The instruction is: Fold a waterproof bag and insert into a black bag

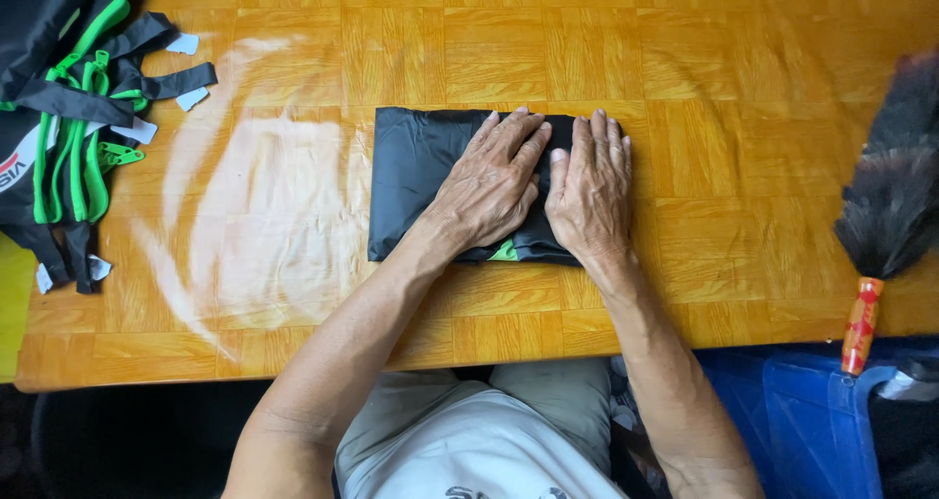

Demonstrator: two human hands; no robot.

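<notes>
Centre of frame: folded black garment (416, 171) lies on the wooden counter (734, 147). Left hand (489, 186) and right hand (590, 191) press flat on it, fingers extended, gripping nothing. Black-and-green garments (68, 117) piled upper left; feather duster (890, 205) right.

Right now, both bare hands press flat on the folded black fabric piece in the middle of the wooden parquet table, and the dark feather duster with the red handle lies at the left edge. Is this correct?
Not quite. The dark feather duster with the red handle lies at the right edge, not the left, as the head view shows. The rest holds: the left hand and right hand press flat on the folded black fabric piece on the wooden parquet table.
</notes>
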